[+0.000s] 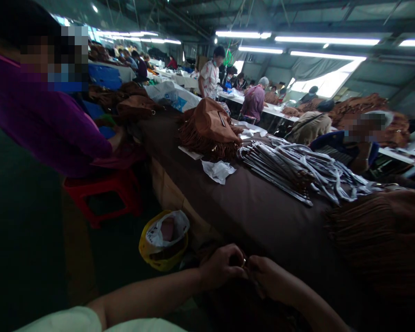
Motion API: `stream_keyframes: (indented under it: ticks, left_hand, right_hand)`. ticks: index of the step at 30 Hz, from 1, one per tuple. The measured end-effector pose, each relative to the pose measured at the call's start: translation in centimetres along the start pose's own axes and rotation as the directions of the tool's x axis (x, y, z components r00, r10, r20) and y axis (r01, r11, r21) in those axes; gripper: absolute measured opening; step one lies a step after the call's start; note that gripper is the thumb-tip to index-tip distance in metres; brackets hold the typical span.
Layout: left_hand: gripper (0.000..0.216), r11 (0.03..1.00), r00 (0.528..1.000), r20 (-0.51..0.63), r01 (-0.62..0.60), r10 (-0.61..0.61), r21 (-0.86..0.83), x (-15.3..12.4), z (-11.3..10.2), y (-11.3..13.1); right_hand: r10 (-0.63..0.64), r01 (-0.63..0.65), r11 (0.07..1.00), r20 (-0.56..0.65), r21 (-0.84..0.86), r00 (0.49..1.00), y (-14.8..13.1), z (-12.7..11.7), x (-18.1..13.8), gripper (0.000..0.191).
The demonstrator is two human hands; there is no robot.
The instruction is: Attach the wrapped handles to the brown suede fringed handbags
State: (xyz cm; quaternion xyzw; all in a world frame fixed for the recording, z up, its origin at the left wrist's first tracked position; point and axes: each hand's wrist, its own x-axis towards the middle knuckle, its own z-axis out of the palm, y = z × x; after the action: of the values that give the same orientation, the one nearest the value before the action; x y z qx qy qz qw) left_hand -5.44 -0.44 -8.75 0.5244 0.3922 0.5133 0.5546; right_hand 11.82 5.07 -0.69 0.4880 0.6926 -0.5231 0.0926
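My left hand (221, 266) and my right hand (271, 278) meet at the near edge of the brown-covered table (249, 207), low in the view. Both are closed in a pinch on a small metal ring (244, 263) between their fingertips. Dark brown material lies under and below the hands; I cannot make out what it is. A pile of brown fringe (383, 235) lies just right of my right hand.
On the table lie a bundle of plastic-wrapped straps (297, 170), a tan fringed bag (210, 127) and crumpled white paper (218, 170). A yellow bin with a white bag (164, 242) stands on the floor left. A person in purple (44, 120) sits on a red stool (103, 196). Other workers sit beyond.
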Motion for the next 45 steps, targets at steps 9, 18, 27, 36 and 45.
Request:
stream_keyframes:
  ticks: [9, 18, 27, 36, 45]
  left_hand:
    - [0.032, 0.961, 0.994, 0.0, 0.105, -0.109, -0.257, 0.2, 0.2, 0.5]
    - [0.038, 0.925, 0.977, -0.037, 0.186, -0.209, -0.331, 0.2, 0.0, -0.1]
    - [0.046, 0.913, 0.954, -0.06, 0.26, -0.292, -0.316, 0.7, 0.1, 0.6]
    - [0.051, 0.982, 0.986, 0.11, 0.142, -0.129, -0.123, 1.1, -1.3, -0.9]
    - [0.049, 0.986, 0.978, 0.178, 0.127, -0.106, -0.111, 1.8, -1.2, -1.2]
  right_hand:
    - [0.078, -0.079, 0.996, 0.014, 0.044, 0.997, -0.3, 0.9, 0.0, 0.024]
    - [0.039, -0.037, 0.999, -0.055, 0.039, 0.998, -0.9, 0.7, -0.4, 0.043]
    - [-0.059, -0.039, 0.923, -0.238, -0.384, 0.969, -2.7, 0.8, -2.0, 0.029]
    - [-0.024, 0.008, 0.988, -0.104, -0.152, 0.994, 0.8, 0.0, -1.4, 0.039]
    - [0.023, -0.025, 0.998, -0.026, -0.061, 0.999, 0.5, -0.1, -2.0, 0.041]
